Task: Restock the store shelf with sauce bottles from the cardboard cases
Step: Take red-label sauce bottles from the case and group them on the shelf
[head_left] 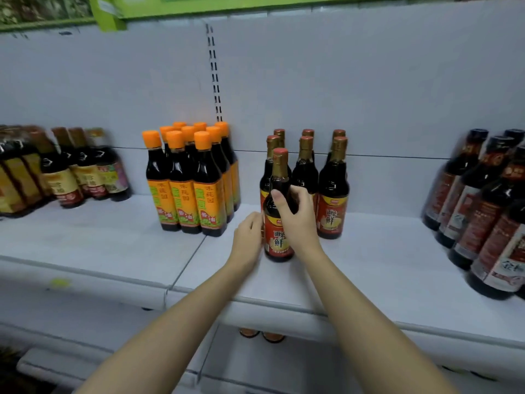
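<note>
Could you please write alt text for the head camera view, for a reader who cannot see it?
A person's right hand grips the shoulder of a red-labelled sauce bottle standing on a white store shelf, while the left hand touches its side. Behind it stand matching bottles; orange-capped bottles stand to the left.

A pale grey metal store shelf [369, 268] is carrying several groups of dark sauce bottles. A cluster of orange-capped bottles with orange-and-green labels [187, 177] is standing left of centre. Just right of it, red-capped, gold-necked bottles with red labels [332, 191] are standing in rows. Dark-capped bottles with red-brown labels [483, 211] are crowding the right end, and brown-capped, yellow-labelled bottles [71, 172] are sitting at the far left.
</note>
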